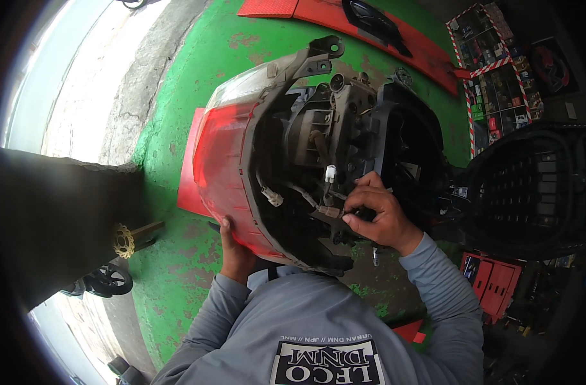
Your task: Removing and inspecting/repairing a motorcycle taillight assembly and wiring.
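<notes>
The right hand (379,218) pinches a small brown plastic connector (330,211) at its fingertips (348,219); hold that, not its grey wire (304,194). Leftward, the left hand (236,255) steadies a curved red plastic light (222,170), its closure unclear.

Green floor (177,282), paint worn. Red ramp (427,59) on it, well beyond right hand (381,215), black panel (372,24) on top; red plate (189,189) shows past left hand (237,255).

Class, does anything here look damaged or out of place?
Yes: the green floor has paint worn off in patches. Near the right hand, a white connector appears unplugged, its end free.
</notes>
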Tool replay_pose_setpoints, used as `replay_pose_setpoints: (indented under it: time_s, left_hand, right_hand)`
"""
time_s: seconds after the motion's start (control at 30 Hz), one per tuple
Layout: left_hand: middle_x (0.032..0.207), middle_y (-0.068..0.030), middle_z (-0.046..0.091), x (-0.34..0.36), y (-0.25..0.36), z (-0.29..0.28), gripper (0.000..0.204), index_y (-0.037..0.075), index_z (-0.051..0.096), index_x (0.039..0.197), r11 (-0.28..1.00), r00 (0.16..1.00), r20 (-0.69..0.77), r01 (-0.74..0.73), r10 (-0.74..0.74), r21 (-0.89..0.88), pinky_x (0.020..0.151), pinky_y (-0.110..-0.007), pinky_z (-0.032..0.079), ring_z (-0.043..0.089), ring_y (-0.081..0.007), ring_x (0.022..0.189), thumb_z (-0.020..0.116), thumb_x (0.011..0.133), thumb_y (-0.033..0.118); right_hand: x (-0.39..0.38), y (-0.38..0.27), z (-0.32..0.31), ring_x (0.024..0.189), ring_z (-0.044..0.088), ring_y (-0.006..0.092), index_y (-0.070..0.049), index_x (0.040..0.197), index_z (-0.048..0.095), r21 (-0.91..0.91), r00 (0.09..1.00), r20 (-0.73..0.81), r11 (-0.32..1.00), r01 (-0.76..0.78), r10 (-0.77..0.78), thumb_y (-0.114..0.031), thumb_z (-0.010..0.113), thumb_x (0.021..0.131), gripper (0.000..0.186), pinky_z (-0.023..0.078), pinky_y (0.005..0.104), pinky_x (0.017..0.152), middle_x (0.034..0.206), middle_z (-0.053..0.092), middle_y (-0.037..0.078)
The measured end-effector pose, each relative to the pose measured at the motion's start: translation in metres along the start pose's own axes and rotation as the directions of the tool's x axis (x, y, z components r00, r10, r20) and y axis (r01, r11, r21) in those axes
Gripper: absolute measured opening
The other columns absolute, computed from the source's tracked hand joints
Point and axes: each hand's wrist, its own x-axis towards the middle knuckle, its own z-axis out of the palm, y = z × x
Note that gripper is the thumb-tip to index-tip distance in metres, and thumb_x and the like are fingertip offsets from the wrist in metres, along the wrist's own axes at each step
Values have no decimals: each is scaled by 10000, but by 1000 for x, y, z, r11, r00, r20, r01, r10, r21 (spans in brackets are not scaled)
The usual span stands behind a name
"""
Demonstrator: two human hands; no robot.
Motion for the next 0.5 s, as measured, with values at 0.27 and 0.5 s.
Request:
replay_pose_setpoints:
  time_s: [0.27, 0.5]
  left_hand:
    - [1473, -133, 451, 8, -1, 9, 758, 65, 308, 1501, 991, 993, -21, -118, 119, 62, 1138, -453, 386, 467, -296, 1341, 545, 963, 542]
    - [1491, -136, 370, -4, 27, 60, 772, 38, 224, 1532, 630, 884, 26, -354, 467, 691, 1151, -384, 310, 385, -250, 1374, 666, 940, 260]
  right_hand:
    - [12, -3, -15, 896, 509, 229, -67, 839, 636, 15, 998, 67, 1000, 19, -20, -93, 767, 735, 169, 436, 355, 850, 825, 640, 26]
    - [10, -14, -5, 886, 538, 250, -33, 861, 641, -60, 998, 21, 996, 68, -67, -127, 809, 766, 215, 474, 359, 776, 851, 649, 68]
